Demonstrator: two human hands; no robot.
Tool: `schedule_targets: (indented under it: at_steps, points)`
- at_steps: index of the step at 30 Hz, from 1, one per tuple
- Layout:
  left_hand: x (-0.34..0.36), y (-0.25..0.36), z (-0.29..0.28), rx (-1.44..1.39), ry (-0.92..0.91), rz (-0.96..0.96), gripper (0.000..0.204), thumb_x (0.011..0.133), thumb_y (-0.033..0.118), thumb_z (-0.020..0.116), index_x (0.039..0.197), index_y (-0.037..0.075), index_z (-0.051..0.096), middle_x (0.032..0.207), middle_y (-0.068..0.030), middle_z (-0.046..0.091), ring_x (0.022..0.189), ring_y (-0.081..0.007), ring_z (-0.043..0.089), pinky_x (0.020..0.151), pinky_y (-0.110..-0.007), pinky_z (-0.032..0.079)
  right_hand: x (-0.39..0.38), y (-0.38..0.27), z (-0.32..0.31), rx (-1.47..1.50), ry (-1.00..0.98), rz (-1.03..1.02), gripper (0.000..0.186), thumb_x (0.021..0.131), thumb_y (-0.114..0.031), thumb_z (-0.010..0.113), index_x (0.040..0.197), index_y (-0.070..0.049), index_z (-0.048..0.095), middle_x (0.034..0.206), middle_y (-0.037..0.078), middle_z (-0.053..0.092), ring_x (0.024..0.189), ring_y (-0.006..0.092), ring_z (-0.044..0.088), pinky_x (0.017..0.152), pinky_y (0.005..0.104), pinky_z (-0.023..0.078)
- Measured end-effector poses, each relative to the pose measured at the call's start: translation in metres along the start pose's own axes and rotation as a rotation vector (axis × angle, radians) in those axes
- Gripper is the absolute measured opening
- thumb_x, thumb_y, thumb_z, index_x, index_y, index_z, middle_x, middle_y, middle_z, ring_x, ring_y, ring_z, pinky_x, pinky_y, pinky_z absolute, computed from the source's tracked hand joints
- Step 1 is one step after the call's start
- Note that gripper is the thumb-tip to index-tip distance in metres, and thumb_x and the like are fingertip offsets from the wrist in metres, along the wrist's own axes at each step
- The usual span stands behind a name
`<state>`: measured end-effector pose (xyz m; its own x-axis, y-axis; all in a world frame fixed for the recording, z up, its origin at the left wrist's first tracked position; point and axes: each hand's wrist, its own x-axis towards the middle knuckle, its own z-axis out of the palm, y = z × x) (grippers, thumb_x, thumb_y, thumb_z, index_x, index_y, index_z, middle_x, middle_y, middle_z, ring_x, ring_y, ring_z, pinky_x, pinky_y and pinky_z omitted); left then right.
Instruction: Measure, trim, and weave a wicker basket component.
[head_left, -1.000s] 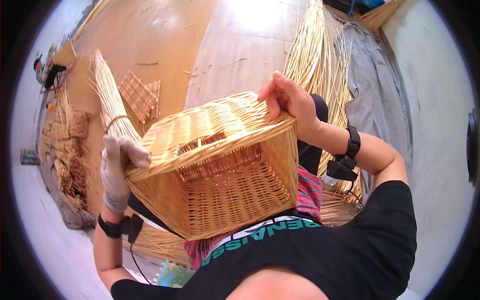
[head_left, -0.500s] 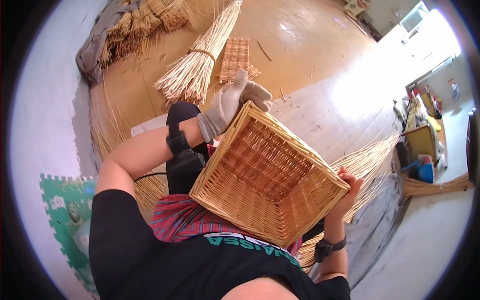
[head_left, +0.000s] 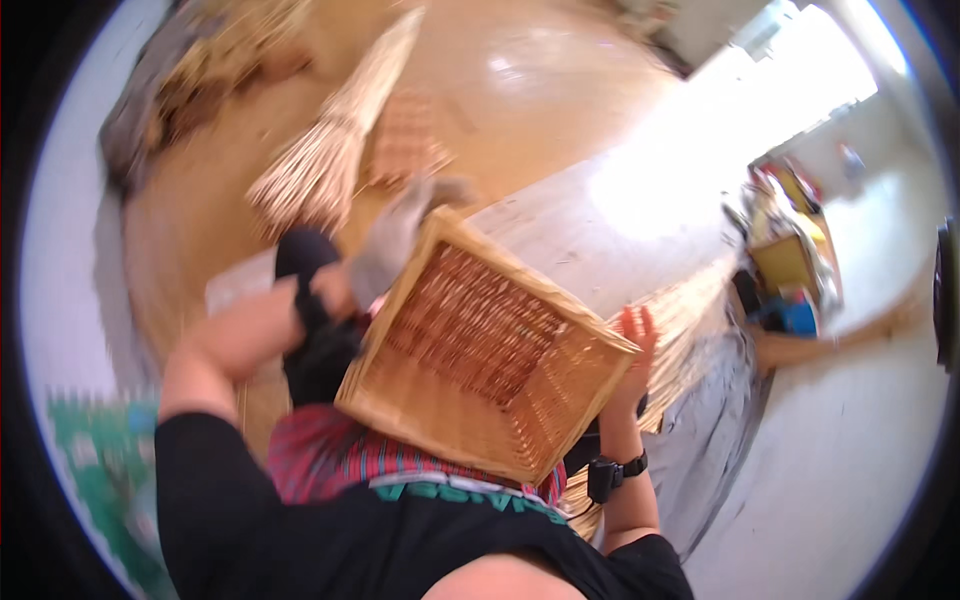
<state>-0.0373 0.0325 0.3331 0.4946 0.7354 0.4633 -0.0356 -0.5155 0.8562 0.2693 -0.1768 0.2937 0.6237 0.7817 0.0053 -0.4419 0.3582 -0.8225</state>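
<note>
A square wicker basket lies tilted over my lap, its opening facing up toward me. It has pale woven sides, a braided rim and one reddish-brown wall. My left hand, in a light work glove, is closed at the basket's far-left corner; motion blurs its fingers. My bare right hand rests against the outside of the right corner, its fingers stretched up and apart above the rim. The basket hides part of that palm.
A tied bundle of pale wicker rods and a small woven brown panel lie on the floor ahead. Loose rods spread to my right, beside grey sheeting. A cluttered shelf stands farther right.
The whole scene, basket included, has shifted left in view and is more blurred. My right fingers, bent at the corner before, now reach up straighter. My left hand stays at its corner.
</note>
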Motion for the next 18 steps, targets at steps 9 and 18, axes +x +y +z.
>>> schedule_targets:
  at_steps: [9, 18]
  points:
    - [-0.064, -0.013, 0.001, -0.480, -0.181, -0.646, 0.087, 0.089, 0.001, 0.064, 0.159, 0.015, 0.013, 0.147, -0.0096, 0.042, 0.130, -0.0201, 0.046, 0.107, -0.030, 0.040, -0.042, 0.039, -0.027, -0.362, -0.016, 0.494, 0.050, 0.096, -0.018, 0.064, 0.141, -0.009, 0.043, 0.122, 0.006, 0.059, 0.110, 0.0164, 0.057, 0.092, 0.0353, 0.049]
    - [0.033, -0.126, 0.016, -0.222, -0.116, -0.697, 0.096, 0.077, -0.016, 0.047, 0.160, 0.019, 0.014, 0.147, -0.0106, 0.044, 0.130, -0.0232, 0.048, 0.108, -0.032, 0.040, 0.115, 0.089, -0.028, -0.575, 0.034, 0.648, 0.048, 0.084, -0.002, 0.059, 0.131, -0.004, 0.051, 0.104, 0.007, 0.061, 0.092, 0.0177, 0.058, 0.077, 0.0316, 0.050]
